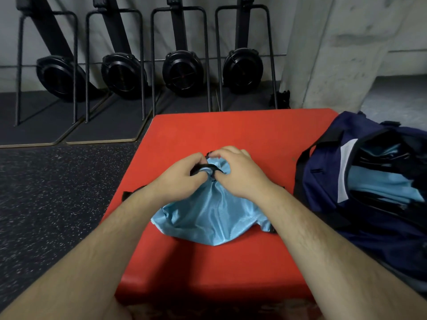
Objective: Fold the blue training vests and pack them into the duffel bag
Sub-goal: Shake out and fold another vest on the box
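Gripping the bunched top end of a light blue training vest (212,218), a person's two bare hands meet close together over a red padded box (231,132). The left hand (182,174) curls its fingers around a loop of black trim (205,168) at the vest's gathered end. The right hand (238,172) sits right against it on the other side and clutches the same bunch of shiny fabric with bent fingers.

From the grip, the vest fans out toward the person and lies wide and rumpled on the red surface between the two bare forearms. A black strap end (130,193) shows on the box, down and to the left of the grip, just outside the left forearm.

To the right of the grip, at the box's right edge, sits a navy duffel bag (323,181) with its top open. Inside it lie folded blue vests (388,183), stacked among dark folds.

Beyond the grip, past the far edge of the box, four black rowing machines (182,70) stand upright in a row against a pale wall. To the left of the grip lies a dark speckled floor (57,192). Beyond the grip and to the right rises a grey concrete pillar (335,54).
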Tool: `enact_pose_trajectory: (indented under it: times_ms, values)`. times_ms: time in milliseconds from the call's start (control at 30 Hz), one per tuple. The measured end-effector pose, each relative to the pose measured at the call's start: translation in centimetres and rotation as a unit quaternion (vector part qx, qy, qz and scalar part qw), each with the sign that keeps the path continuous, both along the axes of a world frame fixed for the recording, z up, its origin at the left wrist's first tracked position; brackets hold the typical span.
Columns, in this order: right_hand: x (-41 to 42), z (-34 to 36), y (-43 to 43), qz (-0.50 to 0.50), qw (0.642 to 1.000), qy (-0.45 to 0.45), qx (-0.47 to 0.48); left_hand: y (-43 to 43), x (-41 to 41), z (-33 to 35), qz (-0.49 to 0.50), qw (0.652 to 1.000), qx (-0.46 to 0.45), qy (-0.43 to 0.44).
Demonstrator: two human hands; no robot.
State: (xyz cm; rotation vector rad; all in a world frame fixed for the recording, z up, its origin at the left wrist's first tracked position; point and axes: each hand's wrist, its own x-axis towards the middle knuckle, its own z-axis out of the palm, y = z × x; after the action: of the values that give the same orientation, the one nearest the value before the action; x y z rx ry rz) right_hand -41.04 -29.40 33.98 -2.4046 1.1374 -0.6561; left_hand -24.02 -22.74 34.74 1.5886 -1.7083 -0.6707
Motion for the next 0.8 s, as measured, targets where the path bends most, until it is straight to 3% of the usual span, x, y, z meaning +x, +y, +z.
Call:
enact_pose_trajectory:
  times_ms: [300, 467, 633, 800]
  values:
    - [-0.4, 1.3, 0.9, 0.019, 0.995, -0.093, 0.042, 0.9, -0.1, 1.1, -0.005, 0.998, -0.053, 0.022]
    - [-0.5, 2.2, 1.2, 0.0, 0.989, -0.147, 0.008, 0.8, -0.3, 1.4, 0.031, 0.99, -0.115, 0.07]
    - [-1.3, 2.3, 0.3, -0.013, 0.993, -0.116, -0.031, 0.9, 0.0, 2.0, 0.081, 0.978, -0.189, 0.033]
    - [-2.3, 2.0, -1.0, -0.055, 0.992, -0.114, 0.013, 0.9, 1.7, 2.6, 0.162, 0.967, -0.197, 0.012]
